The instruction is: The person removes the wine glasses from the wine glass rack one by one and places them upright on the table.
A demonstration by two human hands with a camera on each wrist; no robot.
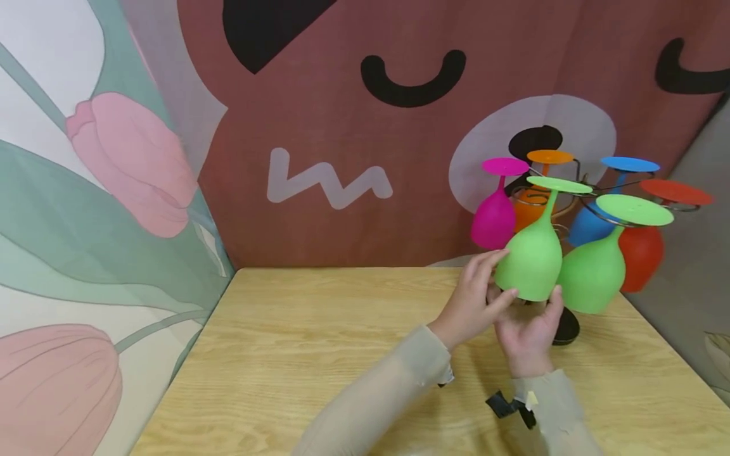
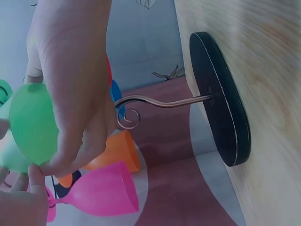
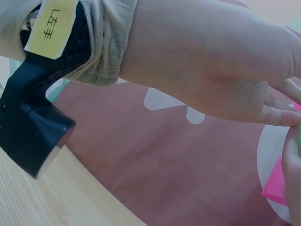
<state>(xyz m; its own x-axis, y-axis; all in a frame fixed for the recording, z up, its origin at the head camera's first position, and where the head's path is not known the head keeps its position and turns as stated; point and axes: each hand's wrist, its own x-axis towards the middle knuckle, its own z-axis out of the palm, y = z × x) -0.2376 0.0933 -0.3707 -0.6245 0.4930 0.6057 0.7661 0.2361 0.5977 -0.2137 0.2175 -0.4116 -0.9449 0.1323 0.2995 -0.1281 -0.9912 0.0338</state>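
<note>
A light green goblet (image 1: pixel 530 259) hangs upside down, foot uppermost, at the front of a wire goblet rack. My left hand (image 1: pixel 473 297) grips its bowl from the left, fingers along the side and thumb near the rim. From below and the right, my right hand (image 1: pixel 527 335) holds the same bowl, thumb against its right side. Seen from the left wrist, the right hand (image 2: pixel 77 84) covers part of the green bowl (image 2: pixel 35 125). Directly right of the held goblet hangs a second green goblet (image 1: pixel 595 272), also inverted.
Behind hang inverted magenta (image 1: pixel 493 218), orange (image 1: pixel 527 212), blue (image 1: pixel 587 221) and red (image 1: pixel 641 253) goblets. The rack's curved metal stem (image 2: pixel 164 102) rises from a black oval base (image 2: pixel 218 99) on the wooden table (image 1: pixel 313 342). A patterned curtain (image 1: pixel 342 234) stands behind.
</note>
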